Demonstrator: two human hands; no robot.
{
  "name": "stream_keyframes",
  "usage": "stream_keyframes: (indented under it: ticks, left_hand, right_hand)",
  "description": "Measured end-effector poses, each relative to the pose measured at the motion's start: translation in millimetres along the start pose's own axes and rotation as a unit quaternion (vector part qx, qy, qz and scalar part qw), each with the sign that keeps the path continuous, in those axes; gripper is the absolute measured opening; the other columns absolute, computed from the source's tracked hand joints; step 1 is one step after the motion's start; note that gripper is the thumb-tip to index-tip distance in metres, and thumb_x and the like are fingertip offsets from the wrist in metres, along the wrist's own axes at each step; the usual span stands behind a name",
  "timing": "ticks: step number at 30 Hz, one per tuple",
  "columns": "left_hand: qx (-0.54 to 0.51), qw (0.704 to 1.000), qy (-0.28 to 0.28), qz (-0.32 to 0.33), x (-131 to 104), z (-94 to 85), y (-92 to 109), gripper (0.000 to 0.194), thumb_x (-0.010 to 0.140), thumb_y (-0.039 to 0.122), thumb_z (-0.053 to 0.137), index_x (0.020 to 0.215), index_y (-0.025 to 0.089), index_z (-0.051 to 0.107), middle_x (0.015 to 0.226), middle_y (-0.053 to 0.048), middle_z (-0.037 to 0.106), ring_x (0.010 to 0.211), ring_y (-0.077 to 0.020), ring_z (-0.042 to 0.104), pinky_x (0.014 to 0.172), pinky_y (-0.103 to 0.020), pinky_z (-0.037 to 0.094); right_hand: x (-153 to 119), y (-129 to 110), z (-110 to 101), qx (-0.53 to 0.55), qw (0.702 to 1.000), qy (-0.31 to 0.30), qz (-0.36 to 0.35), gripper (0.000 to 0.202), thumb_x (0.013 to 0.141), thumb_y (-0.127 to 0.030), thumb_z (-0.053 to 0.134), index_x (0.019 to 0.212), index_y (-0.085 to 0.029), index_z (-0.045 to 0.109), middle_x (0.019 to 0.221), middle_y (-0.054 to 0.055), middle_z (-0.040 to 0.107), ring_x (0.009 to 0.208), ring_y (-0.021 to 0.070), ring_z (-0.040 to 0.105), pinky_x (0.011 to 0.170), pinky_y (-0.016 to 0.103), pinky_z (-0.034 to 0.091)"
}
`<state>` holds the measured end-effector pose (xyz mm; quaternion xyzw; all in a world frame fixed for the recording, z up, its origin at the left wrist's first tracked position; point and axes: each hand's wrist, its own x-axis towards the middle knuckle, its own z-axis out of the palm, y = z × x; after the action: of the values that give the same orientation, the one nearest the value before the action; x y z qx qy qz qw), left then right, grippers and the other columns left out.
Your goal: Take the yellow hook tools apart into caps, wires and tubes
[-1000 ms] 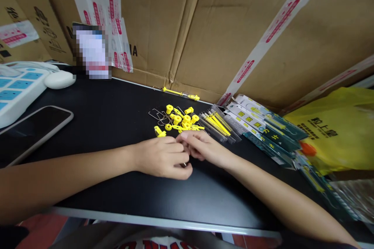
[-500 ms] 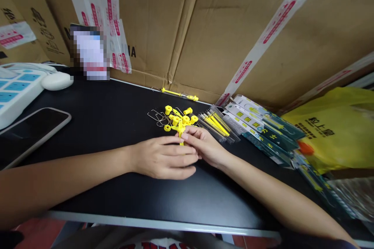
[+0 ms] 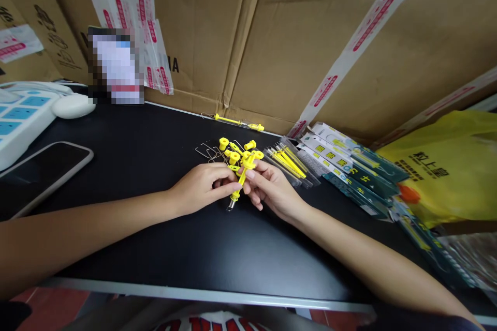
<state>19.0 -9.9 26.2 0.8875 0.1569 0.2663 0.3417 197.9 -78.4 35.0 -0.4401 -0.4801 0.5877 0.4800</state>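
Observation:
My right hand [image 3: 272, 189] pinches a yellow plastic rod [image 3: 241, 181] with a wider yellow top, tilted, its metal tip pointing down toward me. Against the rod's left side my left hand [image 3: 213, 186] has its thumb and curled fingers; what lies between them is hidden. Just behind both hands is a pile of yellow caps [image 3: 223, 144] and small yellow parts, with bent wire hooks [image 3: 207, 152] at its left. To the right of the pile lie several yellow strips [image 3: 287, 160] beside clear tubes [image 3: 306, 178].
An assembled yellow piece [image 3: 233, 121] lies by the cardboard [image 3: 194, 26]. Printed packages [image 3: 349, 165] and a yellow bag [image 3: 446, 165] are at the right. A phone [image 3: 42, 176] and a power strip [image 3: 27, 114] are at the left.
The rod now tilts, and its lower end with the metal tip shows below my fingers. My left hand has drawn back and up, its fingers curling in.

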Motion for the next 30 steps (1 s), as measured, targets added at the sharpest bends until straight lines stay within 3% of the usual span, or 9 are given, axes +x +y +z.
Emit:
stream_keyframes:
  ticks: [8, 11, 15, 19, 25, 30]
  left_hand:
    - [0.005, 1.0, 0.002, 0.004, 1, 1.2, 0, 0.016, 0.088, 0.022, 0.05, 0.074, 0.016, 0.057, 0.07, 0.003, 0.055, 0.065, -0.0083, 0.049, 0.06, -0.019, 0.034]
    - [0.022, 1.0, 0.018, -0.003, 0, 0.7, -2, 0.019, 0.087, 0.022, 0.048, 0.069, 0.016, 0.05, 0.067, 0.004, 0.05, 0.063, -0.0085, 0.046, 0.059, -0.02, 0.033]
    - [0.028, 1.0, 0.01, -0.001, -1, -1.2, -5, 0.021, 0.09, 0.024, 0.042, 0.072, 0.016, 0.049, 0.067, 0.003, 0.048, 0.061, -0.0091, 0.044, 0.059, -0.021, 0.032]
    - [0.012, 0.999, -0.03, 0.024, -1, -1.3, -7, 0.025, 0.092, 0.025, 0.036, 0.073, 0.016, 0.049, 0.069, 0.002, 0.05, 0.065, -0.0101, 0.047, 0.063, -0.022, 0.034]
    - [-0.033, 0.998, -0.04, 0.036, -2, -0.7, -7, 0.029, 0.094, 0.026, 0.029, 0.074, 0.017, 0.047, 0.067, 0.002, 0.049, 0.062, -0.0095, 0.047, 0.063, -0.021, 0.035]
    - [-0.006, 1.0, 0.001, -0.018, 0, -3.4, -6, 0.032, 0.094, 0.028, 0.029, 0.069, 0.017, 0.045, 0.062, 0.003, 0.049, 0.058, -0.0096, 0.046, 0.059, -0.022, 0.034]
  right_hand:
    - [1, 2, -4, -0.043, 0.998, -0.022, -0.031, 0.018, 0.082, -0.031, 0.06, 0.088, -0.02, 0.048, 0.064, -0.006, 0.057, 0.038, 0.0045, 0.045, 0.032, 0.015, 0.038]
    - [1, -1, -8, -0.069, 0.993, 0.018, -0.093, 0.016, 0.082, -0.025, 0.058, 0.091, -0.022, 0.046, 0.066, -0.007, 0.05, 0.04, 0.0039, 0.041, 0.033, 0.014, 0.034]
    - [-1, -4, -11, -0.133, 0.975, 0.069, -0.164, 0.018, 0.082, -0.021, 0.056, 0.097, -0.024, 0.048, 0.085, -0.004, 0.047, 0.051, 0.004, 0.042, 0.038, 0.015, 0.035]
    - [-3, -4, -8, -0.199, 0.968, 0.019, -0.153, 0.026, 0.084, -0.023, 0.053, 0.111, -0.023, 0.052, 0.105, 0.003, 0.048, 0.061, 0.0064, 0.047, 0.043, 0.018, 0.04]
    - [-4, 0, -4, -0.204, 0.972, -0.009, -0.111, 0.016, 0.088, -0.033, 0.052, 0.096, -0.019, 0.055, 0.068, -0.004, 0.049, 0.05, 0.0063, 0.044, 0.042, 0.018, 0.039]
    - [-1, 3, -8, -0.197, 0.976, 0.013, -0.089, 0.024, 0.091, -0.042, 0.045, 0.09, -0.019, 0.051, 0.067, -0.003, 0.053, 0.045, 0.0059, 0.043, 0.038, 0.017, 0.036]
